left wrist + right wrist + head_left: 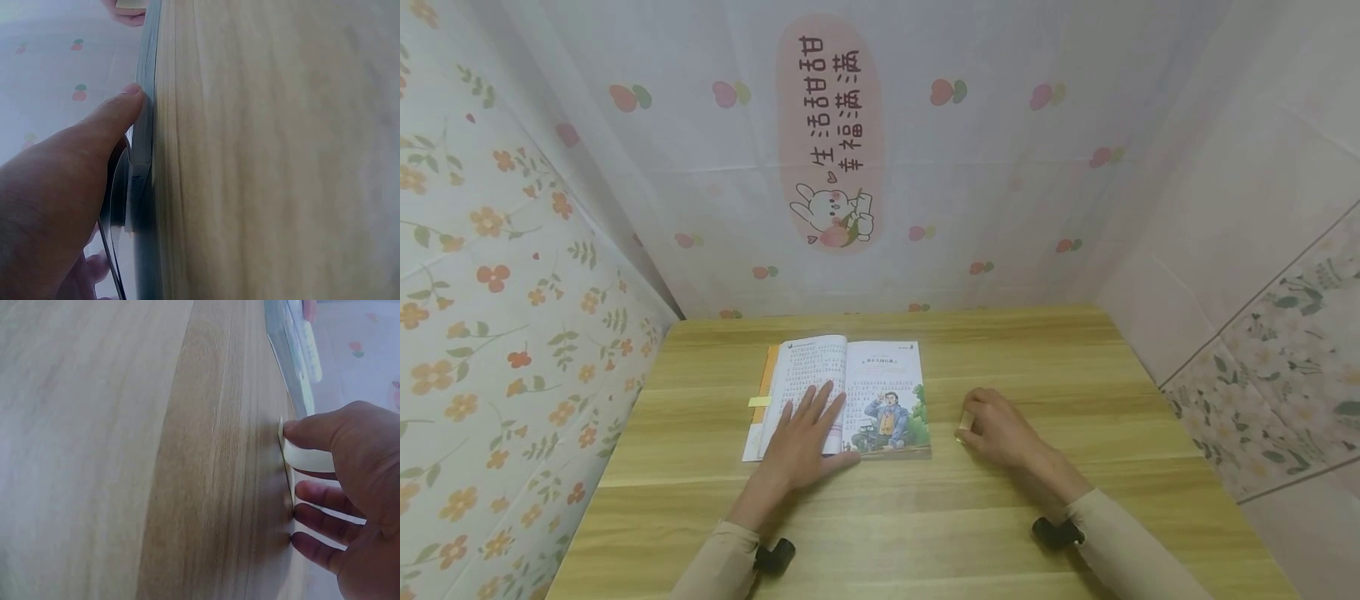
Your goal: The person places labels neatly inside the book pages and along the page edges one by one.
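Note:
An open book (pixel 883 367) lies on the table, with printed text on the left page and a drawing of a person in a blue coat on the right. My left hand (pixel 801 437) rests on the left page with fingers spread. Its thumb (pixel 115 115) lies against the book's lower edge in the left wrist view. To the right of the book, my right hand (pixel 996 429) pinches a pale yellow paper slip (pixel 309 457), apparently a sticky note, between thumb and fingers. The slip bends upward; its lower part is near the tabletop. A yellow sticky tab (pixel 760 402) juts from the book's left edge.
The wood-grain table (pixel 880 533) reaches back to a white patterned curtain (pixel 985 183). A floral cloth (pixel 490 333) hangs at the left, and a tiled floral panel (pixel 1285 383) stands at the right. An orange cover flap (pixel 769 371) shows under the left pages.

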The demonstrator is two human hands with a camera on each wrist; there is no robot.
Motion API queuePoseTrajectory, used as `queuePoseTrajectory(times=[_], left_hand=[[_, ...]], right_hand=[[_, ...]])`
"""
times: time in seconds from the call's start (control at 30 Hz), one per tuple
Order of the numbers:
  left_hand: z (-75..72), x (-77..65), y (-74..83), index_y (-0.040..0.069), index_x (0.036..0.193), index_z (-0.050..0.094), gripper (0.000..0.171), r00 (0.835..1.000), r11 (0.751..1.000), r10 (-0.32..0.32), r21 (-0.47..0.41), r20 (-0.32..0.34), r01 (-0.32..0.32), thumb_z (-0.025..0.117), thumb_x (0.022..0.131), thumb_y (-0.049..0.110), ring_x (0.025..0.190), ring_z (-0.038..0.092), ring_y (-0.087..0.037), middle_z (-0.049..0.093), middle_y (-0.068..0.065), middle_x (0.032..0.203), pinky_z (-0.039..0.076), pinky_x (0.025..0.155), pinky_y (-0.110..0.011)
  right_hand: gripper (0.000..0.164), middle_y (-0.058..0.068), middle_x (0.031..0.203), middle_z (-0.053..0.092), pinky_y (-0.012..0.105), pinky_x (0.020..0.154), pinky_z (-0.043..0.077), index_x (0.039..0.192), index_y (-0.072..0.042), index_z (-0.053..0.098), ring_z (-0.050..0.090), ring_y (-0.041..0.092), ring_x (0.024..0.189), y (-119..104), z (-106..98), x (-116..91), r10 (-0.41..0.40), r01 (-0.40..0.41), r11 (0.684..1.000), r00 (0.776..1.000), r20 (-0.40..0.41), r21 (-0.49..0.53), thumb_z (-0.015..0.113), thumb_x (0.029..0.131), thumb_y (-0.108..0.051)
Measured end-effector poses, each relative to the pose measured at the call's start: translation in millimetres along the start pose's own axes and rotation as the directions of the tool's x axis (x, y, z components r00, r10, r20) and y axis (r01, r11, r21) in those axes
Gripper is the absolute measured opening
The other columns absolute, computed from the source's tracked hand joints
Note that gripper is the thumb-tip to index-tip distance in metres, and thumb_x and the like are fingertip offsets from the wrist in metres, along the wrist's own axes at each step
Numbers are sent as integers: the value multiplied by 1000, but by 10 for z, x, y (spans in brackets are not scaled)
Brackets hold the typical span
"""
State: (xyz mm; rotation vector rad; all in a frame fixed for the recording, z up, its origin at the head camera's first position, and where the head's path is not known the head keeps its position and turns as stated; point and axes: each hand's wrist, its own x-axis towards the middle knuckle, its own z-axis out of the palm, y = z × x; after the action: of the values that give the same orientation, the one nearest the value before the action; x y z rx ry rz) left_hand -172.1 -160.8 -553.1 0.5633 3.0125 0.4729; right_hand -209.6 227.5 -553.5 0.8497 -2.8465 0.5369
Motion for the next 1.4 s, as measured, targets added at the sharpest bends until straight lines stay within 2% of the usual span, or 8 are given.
queuePoseTrajectory(times=[0.33,0.57,0.67,0.9,1.1,1.4], left_hand=[[5,0,-1,22,180,31,106,1000,1000,-2,-3,0,2,70,98,77,177,20,-44,19,-11,191,21,139,-76],[18,4,-11,22,181,30,107,1000,1000,1,-1,2,-1,69,98,78,177,19,-44,18,-10,191,21,140,-76],[23,3,-13,22,181,30,107,1000,1000,3,4,2,-3,69,98,78,177,19,-44,18,-11,191,21,139,-76],[20,0,-12,22,181,30,107,1000,1000,4,4,-2,-4,69,98,78,177,20,-44,19,-11,191,22,139,-77],[19,-2,-7,22,181,30,107,1000,1000,4,3,4,-4,69,98,78,177,19,-44,18,-11,191,21,139,-77],[20,4,-8,21,180,31,106,1000,1000,8,-4,-8,-8,70,98,77,177,20,-44,19,-11,191,22,139,-77]], right_hand=[[21,9,110,79,52,101,62,90,-9,78,72,31,109,-34,15,-9,-15,16,1000,998,-63,19,98,85,-12],[21,9,106,81,54,101,60,92,-8,78,73,32,109,-28,26,-9,-43,45,999,995,-95,18,98,85,-10],[19,9,105,81,53,99,62,92,-8,78,74,31,106,-13,30,-9,-30,33,999,995,-90,38,96,87,-11],[17,7,110,80,46,92,64,96,-9,77,72,24,104,37,36,9,52,-48,996,997,-52,71,93,91,-12],[13,10,114,80,51,98,65,94,-11,77,73,30,110,50,16,13,64,-63,995,998,-15,81,90,95,-13],[8,16,121,79,57,103,63,90,-9,79,72,37,116,13,-48,26,83,-86,990,996,34,112,83,96,-5]])
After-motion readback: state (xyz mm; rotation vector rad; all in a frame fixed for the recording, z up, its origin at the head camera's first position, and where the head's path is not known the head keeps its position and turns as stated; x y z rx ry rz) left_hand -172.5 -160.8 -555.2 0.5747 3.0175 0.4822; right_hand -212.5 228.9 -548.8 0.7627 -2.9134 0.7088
